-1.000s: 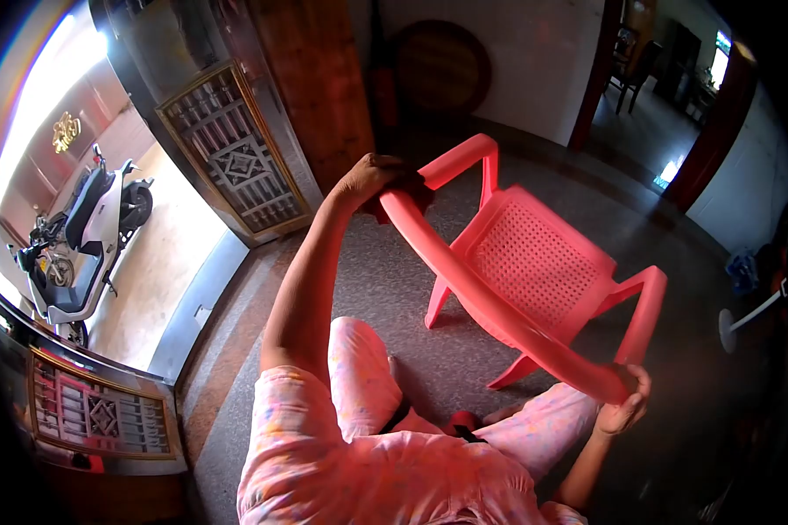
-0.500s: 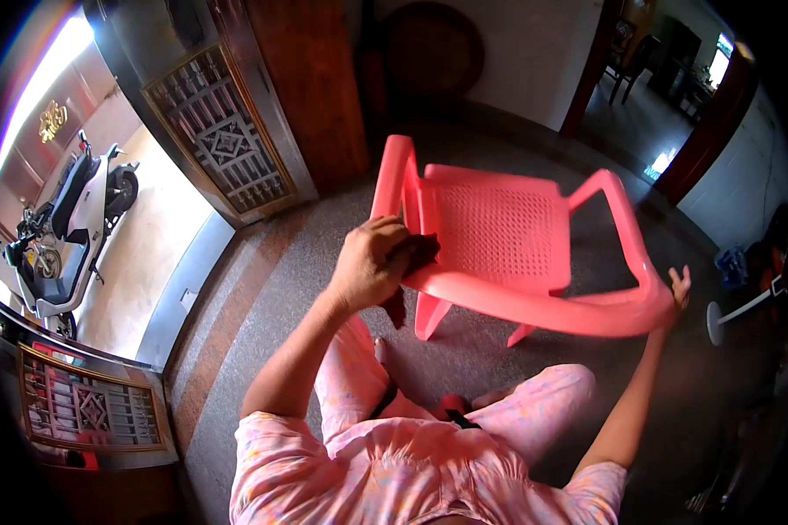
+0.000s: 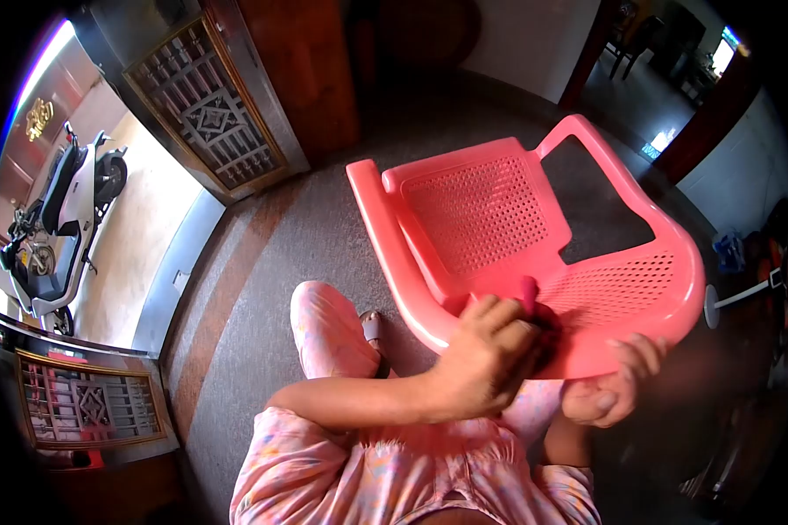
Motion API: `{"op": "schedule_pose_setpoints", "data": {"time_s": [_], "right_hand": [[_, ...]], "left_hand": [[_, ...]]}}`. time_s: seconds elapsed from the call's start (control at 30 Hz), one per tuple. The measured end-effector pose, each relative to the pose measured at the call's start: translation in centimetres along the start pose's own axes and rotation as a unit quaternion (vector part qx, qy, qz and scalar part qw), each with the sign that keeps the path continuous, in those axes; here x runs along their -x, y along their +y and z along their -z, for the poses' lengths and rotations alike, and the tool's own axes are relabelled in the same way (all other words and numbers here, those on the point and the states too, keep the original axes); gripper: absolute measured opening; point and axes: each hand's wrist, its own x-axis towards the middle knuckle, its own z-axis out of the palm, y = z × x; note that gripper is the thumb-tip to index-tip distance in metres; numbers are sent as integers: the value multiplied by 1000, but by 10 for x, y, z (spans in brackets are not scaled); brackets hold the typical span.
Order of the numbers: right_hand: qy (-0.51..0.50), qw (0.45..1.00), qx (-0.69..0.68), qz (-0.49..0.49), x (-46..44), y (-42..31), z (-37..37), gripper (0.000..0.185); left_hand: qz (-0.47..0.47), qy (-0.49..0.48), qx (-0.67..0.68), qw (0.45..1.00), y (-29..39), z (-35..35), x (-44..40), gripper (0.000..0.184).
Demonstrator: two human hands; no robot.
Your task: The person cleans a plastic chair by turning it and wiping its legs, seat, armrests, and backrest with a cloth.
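1. Far left, a scooter [image 3: 83, 201] stands beyond the doorway; the dark border of the view cuts off whatever lies further out.
2. In front of the person, above the floor [image 3: 254, 262], the pink chair [image 3: 477, 214] has swung round and tipped in the last half second, so the inner lattice of its backrest [image 3: 626, 284] now faces up. Its legs, visible a moment ago, are hidden; whether they touch the floor I cannot tell.
3. The left hand [image 3: 486, 359] has travelled from the rail's left end to the backrest, its fingers closed round a dark red cloth [image 3: 547, 332]. The work seems to have passed from the rail to the inner face.
4. Most of the cloth is covered by that hand, and its folds are lost in shadow.
5. The right hand [image 3: 617, 385], spread at the rail's far end half a second ago, now curls over the backrest's near rim, gripping the chair; how firmly is unclear.
6. Far right, beside a white stand [image 3: 744, 293], darkness swallows the objects.
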Motion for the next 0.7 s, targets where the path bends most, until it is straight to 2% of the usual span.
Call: {"op": "schedule_pose_setpoints", "data": {"time_s": [0.07,0.13,0.17,0.23,0.37,0.5,0.57,0.63,0.7], "right_hand": [[17,998,66,14,5,0,-4,28],[68,996,57,-9,5,4,-7,24],[63,996,56,-11,3,4,-6,24],[41,998,56,1,3,5,-4,24],[38,998,50,2,2,4,-5,24],[38,999,27,-25,5,4,2,24],[36,998,-15,-57,5,4,4,24],[31,997,-36,-59,4,4,5,24],[28,997,-49,-60,2,7,6,25]], "left_hand": [[-29,-6,14,999,3,-11,2,23],[-49,-35,18,998,-2,-11,6,24],[-60,-38,20,997,-7,-4,7,23],[-25,-39,23,999,-29,1,18,22],[-26,-41,-49,998,-77,29,38,19],[-80,-74,-178,978,-111,57,27,26],[-64,-86,-208,972,-133,67,13,19],[-56,-44,-245,967,-145,73,1,13],[-56,-68,-250,964,-141,74,-2,11]]}}
